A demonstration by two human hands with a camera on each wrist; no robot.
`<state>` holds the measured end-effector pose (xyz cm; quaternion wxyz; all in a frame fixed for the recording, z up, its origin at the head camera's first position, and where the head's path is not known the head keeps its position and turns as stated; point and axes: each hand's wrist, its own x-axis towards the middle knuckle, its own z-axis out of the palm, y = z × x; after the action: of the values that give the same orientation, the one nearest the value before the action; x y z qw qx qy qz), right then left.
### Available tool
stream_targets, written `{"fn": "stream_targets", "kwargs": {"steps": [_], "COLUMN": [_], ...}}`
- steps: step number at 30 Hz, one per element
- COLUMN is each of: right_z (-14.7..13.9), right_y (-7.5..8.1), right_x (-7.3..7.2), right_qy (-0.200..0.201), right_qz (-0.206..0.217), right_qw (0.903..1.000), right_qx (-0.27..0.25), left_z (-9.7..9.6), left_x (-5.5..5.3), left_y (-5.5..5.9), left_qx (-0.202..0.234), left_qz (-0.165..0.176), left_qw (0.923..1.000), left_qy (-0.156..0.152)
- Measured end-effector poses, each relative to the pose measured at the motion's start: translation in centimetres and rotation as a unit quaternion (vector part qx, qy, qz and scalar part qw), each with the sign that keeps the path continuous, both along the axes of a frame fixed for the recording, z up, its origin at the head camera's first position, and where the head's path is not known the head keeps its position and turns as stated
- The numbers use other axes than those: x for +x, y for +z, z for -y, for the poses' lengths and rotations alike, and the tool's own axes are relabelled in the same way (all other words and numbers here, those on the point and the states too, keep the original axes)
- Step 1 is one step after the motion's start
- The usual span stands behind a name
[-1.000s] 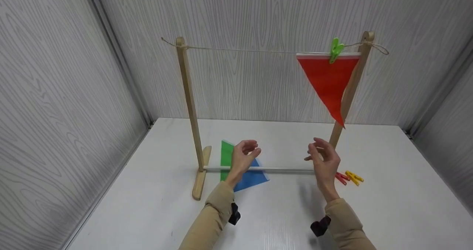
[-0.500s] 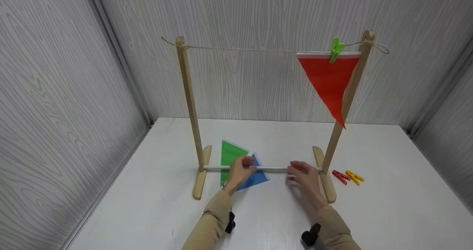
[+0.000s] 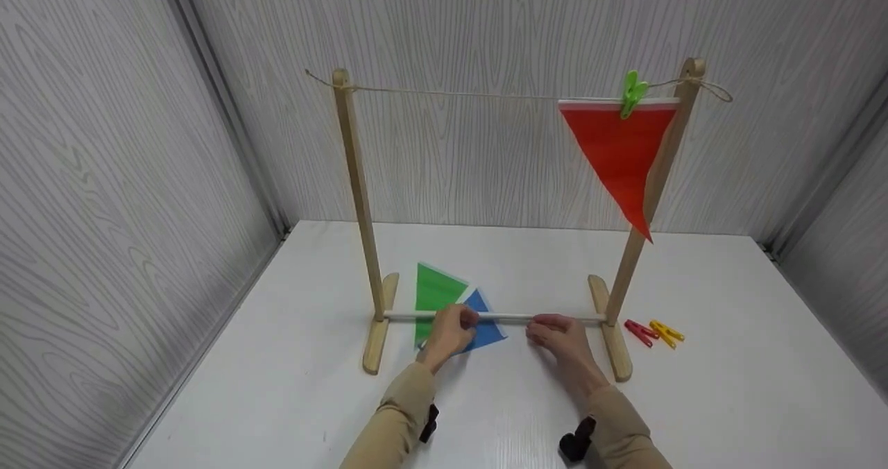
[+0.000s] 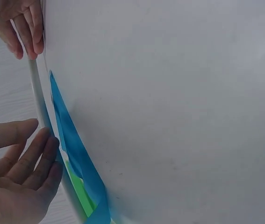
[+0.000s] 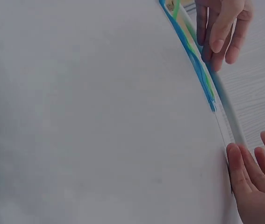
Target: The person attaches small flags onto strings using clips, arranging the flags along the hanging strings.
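Low between the wooden posts runs a white rod (image 3: 510, 317), with both hands close to it. My left hand (image 3: 449, 330) is over the blue pennant (image 3: 489, 334), which overlaps a green pennant (image 3: 437, 291) on the table. In the left wrist view, the fingers (image 4: 39, 161) of that hand are relaxed, the thumb apart, and overlap the rod. To the right, my right hand (image 3: 562, 340) has its fingertips at the rod; in the right wrist view its thumb stands away from loosely bent fingers (image 5: 244, 168). Neither hand holds a pennant.
A red pennant (image 3: 617, 150) hangs from the string (image 3: 451, 94) at the right, under a green clothespin (image 3: 632, 96). Two posts, left (image 3: 359, 191) and right (image 3: 642, 233), carry the string. Red (image 3: 639, 332) and yellow (image 3: 667, 333) clothespins lie beside the right foot.
Both hands have come down from above the rod to its level. The right hand has also moved left, nearer the blue pennant. The hanging red pennant is still clipped in the same place.
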<state>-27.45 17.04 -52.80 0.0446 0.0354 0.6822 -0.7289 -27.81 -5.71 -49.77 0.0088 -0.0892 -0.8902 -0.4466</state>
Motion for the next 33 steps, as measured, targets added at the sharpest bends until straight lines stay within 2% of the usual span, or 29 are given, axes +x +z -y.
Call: {"fn": "stream_targets", "kwargs": {"steps": [6, 11, 16, 18, 24, 28, 33], "right_z": [-0.2, -0.6, -0.9, -1.0, -0.6, -0.3, -0.3], "right_y": [0.0, -0.1, -0.3, -0.4, -0.6, -0.6, -0.4], "right_x": [0.0, -0.1, -0.5, -0.6, -0.5, -0.4, -0.4], "right_qy": [0.026, 0.053, 0.072, 0.073, 0.058, 0.062, 0.075], "right_qz": [0.009, 0.016, -0.008, -0.017, -0.025, -0.040, -0.052], "right_qw": [0.9996, 0.9982, 0.9963, 0.9958, 0.9936, 0.9891, 0.9851], "right_qx": [0.008, 0.022, 0.046, 0.053, 0.093, 0.127, 0.146], "left_z": [0.1, 0.1, 0.1, 0.1, -0.2, -0.5, -0.7], "left_x": [0.4, 0.7, 1.0, 1.1, 1.4, 1.3, 1.2], "left_y": [-0.1, -0.2, -0.4, -0.5, -0.7, -0.7, -0.5], "left_qx": [-0.027, -0.037, -0.046, -0.047, -0.052, -0.061, -0.063], "left_qz": [0.030, 0.032, 0.010, 0.000, 0.011, 0.023, 0.020], "left_qw": [0.9991, 0.9985, 0.9979, 0.9976, 0.9971, 0.9962, 0.9956], "left_qy": [-0.014, -0.023, -0.045, -0.052, -0.055, -0.057, -0.067]}}
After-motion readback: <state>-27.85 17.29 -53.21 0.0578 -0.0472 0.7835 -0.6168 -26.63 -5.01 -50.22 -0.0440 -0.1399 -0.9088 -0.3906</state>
